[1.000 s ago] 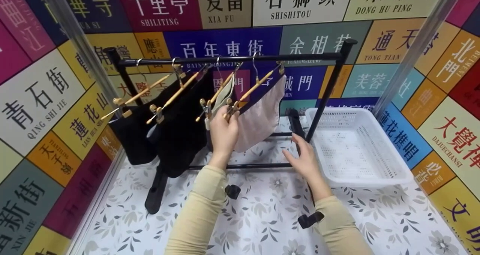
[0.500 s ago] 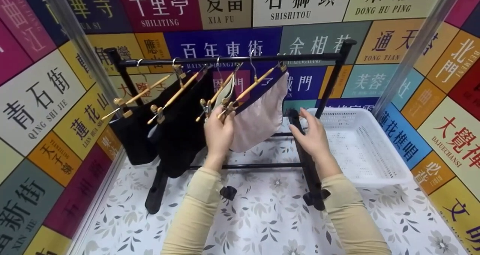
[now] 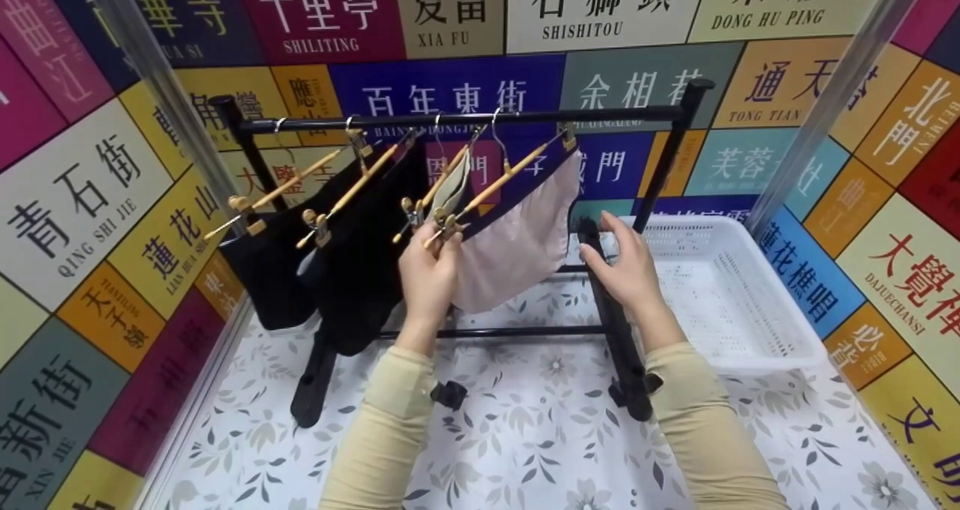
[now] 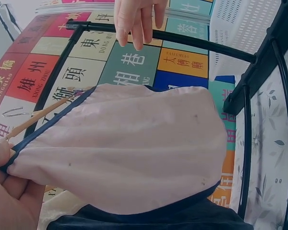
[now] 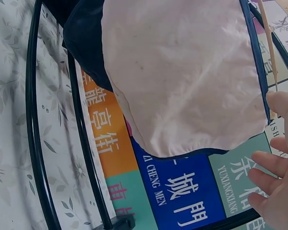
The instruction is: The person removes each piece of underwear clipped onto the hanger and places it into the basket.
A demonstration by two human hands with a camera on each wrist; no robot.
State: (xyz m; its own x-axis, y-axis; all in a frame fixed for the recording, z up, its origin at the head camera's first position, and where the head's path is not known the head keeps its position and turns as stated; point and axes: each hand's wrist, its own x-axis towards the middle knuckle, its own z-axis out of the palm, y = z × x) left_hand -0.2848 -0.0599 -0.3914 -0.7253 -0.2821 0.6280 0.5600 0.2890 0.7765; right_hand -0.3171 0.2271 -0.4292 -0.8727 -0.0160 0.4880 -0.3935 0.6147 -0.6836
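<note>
My left hand [image 3: 431,274] pinches the near clip end of a wooden clip hanger [image 3: 501,182], whose hook hangs over the black rail. From this hanger spreads a pale pink cloth garment [image 3: 525,244] with a navy edge; the left wrist view shows the thumb and fingers [image 4: 26,194] at its navy corner. My right hand [image 3: 628,270] is off the garment, thumb and fingers apart, near the rack's right foot. In the right wrist view its fingers [image 5: 271,175] are loosely extended beside the pink cloth [image 5: 182,81], holding nothing.
The black garment rack [image 3: 585,115] stands on a floral-patterned cloth [image 3: 525,435]. Left of the pink garment hang a grey-white piece [image 3: 452,187] and two black garments [image 3: 375,247] on similar hangers. A white plastic basket [image 3: 780,360] stands at the right.
The held hanger's hook has slid left along the rail, and my left hand with its clip end has moved left and slightly down. My right hand has moved right and up, away from the garment.
</note>
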